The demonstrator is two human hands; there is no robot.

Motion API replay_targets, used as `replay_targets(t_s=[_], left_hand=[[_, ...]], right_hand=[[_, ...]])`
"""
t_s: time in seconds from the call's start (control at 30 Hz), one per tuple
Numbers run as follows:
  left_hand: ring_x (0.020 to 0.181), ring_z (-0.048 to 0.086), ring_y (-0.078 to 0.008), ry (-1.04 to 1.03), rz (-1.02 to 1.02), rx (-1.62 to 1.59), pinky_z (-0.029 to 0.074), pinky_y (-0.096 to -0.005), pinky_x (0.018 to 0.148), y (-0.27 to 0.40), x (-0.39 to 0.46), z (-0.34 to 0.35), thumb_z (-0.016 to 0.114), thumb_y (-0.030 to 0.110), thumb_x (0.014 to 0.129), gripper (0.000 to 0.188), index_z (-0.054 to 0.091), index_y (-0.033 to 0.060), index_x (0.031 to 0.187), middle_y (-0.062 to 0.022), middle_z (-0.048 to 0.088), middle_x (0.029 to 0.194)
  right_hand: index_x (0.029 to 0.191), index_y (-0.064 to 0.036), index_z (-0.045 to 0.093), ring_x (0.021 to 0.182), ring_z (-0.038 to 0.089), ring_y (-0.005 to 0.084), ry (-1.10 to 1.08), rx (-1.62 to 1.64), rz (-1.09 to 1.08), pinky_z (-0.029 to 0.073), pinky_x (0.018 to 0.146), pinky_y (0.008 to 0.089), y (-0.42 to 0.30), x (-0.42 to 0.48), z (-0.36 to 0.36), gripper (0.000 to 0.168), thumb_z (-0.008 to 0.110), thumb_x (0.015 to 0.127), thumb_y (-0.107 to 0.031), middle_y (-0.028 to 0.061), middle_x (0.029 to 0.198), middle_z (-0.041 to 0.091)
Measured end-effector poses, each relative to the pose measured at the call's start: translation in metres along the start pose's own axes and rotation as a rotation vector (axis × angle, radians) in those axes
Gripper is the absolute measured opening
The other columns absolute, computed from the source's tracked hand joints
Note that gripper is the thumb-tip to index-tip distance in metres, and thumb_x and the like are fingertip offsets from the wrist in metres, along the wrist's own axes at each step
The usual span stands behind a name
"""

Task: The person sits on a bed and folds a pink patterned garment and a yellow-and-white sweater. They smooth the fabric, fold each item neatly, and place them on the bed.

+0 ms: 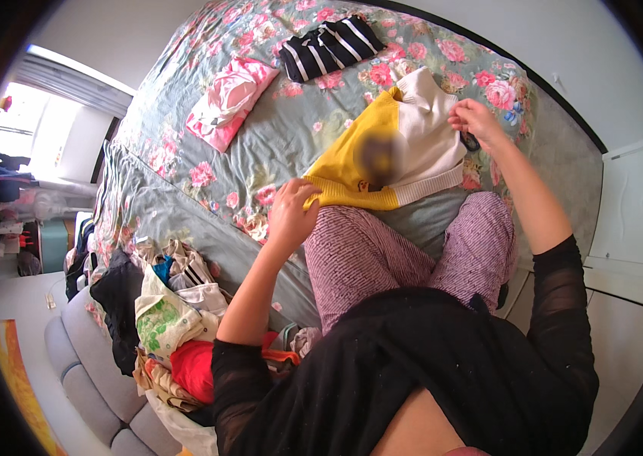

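A yellow and cream knit turtleneck sweater (429, 137) lies spread on the bed just before my knees. Its sleeves cannot be seen, and a round patch on its front is blurred. My left hand (293, 214) has the yellow corner of the ribbed hem between thumb and fingers. At the cream side edge, below the collar, is my right hand (480, 126), its fingers curled; whether they grip the knit cannot be told. A small dark looped object (469, 141) lies partly hidden beside that wrist.
Farther up the floral bedsheet (293, 134) lie a folded pink garment (233, 102) and a folded black-and-white striped garment (330, 48). A heap of loose clothes (170, 319) sits at my left, beside the grey padded headboard (96, 365). A white cabinet (635, 211) stands at right.
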State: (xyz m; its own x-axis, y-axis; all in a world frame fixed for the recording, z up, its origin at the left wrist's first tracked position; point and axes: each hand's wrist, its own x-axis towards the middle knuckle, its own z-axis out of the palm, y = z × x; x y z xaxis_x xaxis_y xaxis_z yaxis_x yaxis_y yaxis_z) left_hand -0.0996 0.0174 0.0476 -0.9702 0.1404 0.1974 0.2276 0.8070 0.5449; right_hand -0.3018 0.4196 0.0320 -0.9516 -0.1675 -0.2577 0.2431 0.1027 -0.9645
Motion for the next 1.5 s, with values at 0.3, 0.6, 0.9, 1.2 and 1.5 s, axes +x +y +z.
replay_targets(t_s=[0.3,0.6,0.9,1.2,1.5], left_hand=[[0.107,0.055,-0.0346,-0.163,0.076,-0.149,0.044,-0.0423,0.094,0.048,0.018,0.074,0.066,0.013,0.078,0.032,0.063,0.0027,0.108,-0.0153,0.060,0.112],[0.104,0.057,-0.0343,-0.269,0.069,-0.317,0.046,-0.0410,0.091,0.087,-0.006,0.080,0.064,0.014,0.082,0.027,0.063,0.0019,0.106,-0.0158,0.062,0.108],[0.106,0.057,-0.0350,-0.064,0.024,-0.342,0.046,-0.0411,0.092,0.076,-0.001,0.047,0.064,0.007,0.080,0.030,0.061,0.0011,0.110,-0.0167,0.061,0.110],[0.105,0.053,-0.0333,-0.286,0.082,0.203,0.038,-0.0434,0.098,0.052,0.030,0.069,0.064,0.021,0.078,0.039,0.059,0.0022,0.112,-0.0149,0.060,0.101],[0.091,0.055,-0.0294,-0.326,0.229,-0.005,0.043,-0.0386,0.086,0.088,-0.009,0.104,0.059,0.008,0.074,0.017,0.064,0.0052,0.090,-0.0112,0.057,0.089]], right_hand=[[0.094,0.000,0.060,0.074,0.062,0.0172,-0.132,-0.511,-0.288,0.050,0.070,0.0299,0.028,0.052,0.074,0.020,0.056,0.090,-0.019,0.0081,0.083,0.066],[0.111,0.003,0.056,0.104,0.061,0.0304,0.204,-0.962,-0.277,0.046,0.090,0.0408,0.037,0.102,0.144,0.055,0.064,0.082,-0.043,0.0221,0.110,0.062],[0.110,-0.002,0.056,0.082,0.052,0.0063,-0.409,-0.152,-0.136,0.043,0.074,0.0224,-0.004,0.038,0.100,0.026,0.058,0.086,-0.010,0.0005,0.093,0.059],[0.097,-0.002,0.050,0.087,0.051,0.0072,-0.326,-0.414,-0.083,0.043,0.080,0.0228,0.022,-0.140,-0.009,0.015,0.053,0.083,0.001,-0.0006,0.091,0.050],[0.122,0.001,0.048,0.092,0.058,0.0165,-0.187,-0.557,0.034,0.048,0.082,0.0299,0.058,-0.134,0.025,0.044,0.067,0.085,-0.016,0.0114,0.101,0.062]])
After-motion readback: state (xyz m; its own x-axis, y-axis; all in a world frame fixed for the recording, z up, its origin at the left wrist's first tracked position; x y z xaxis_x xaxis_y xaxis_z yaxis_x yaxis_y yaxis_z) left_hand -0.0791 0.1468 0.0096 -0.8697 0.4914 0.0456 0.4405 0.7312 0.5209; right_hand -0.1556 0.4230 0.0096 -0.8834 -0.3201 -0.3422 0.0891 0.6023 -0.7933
